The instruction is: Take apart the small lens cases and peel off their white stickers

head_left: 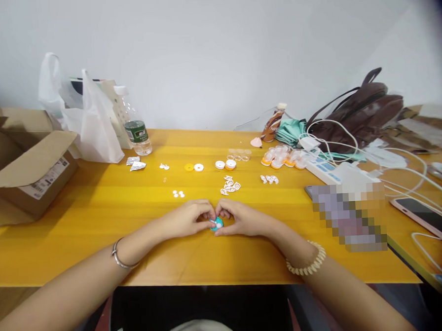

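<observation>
The yellow table carries everything. Far left of the grip stands an open box, far right a brown bag. A bottle stands behind the grip to the left. The left hand and right hand meet fingertip to fingertip, both pinching a small teal disc between them. White rings lie just behind the grip.

Bright, even light fills the room, throwing only soft shadows. The yellow bench carries a mild sheen. Wide-lens distortion bends the edges, the top right corner darkens, and a pixelated block masks one patch.
</observation>
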A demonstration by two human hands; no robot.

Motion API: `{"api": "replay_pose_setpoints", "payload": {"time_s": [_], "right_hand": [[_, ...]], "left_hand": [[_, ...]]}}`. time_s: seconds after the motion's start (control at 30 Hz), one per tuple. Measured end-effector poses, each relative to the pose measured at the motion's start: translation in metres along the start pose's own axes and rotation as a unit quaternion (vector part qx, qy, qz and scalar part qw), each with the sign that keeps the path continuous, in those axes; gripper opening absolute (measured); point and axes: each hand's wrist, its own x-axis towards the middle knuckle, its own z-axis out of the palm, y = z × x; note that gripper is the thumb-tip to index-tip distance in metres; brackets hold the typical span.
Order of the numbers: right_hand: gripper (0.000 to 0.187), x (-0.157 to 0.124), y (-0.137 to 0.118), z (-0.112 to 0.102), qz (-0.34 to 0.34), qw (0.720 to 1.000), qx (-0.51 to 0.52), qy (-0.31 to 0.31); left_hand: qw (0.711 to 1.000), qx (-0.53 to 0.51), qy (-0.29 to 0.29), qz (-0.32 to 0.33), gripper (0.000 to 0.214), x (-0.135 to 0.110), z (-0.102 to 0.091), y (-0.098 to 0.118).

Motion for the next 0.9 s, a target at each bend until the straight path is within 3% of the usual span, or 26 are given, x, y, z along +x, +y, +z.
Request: {"api": "replay_pose_setpoints", "payload": {"time_s": [0.9], "right_hand": [[0.022, 0.002, -0.004, 0.0, -0.013, 1.0, -0.007, -0.011]], "left_hand": [[0.994, 0.038, 0.063, -0.085, 0.011, 0.0, 0.012, 0.006]]}}
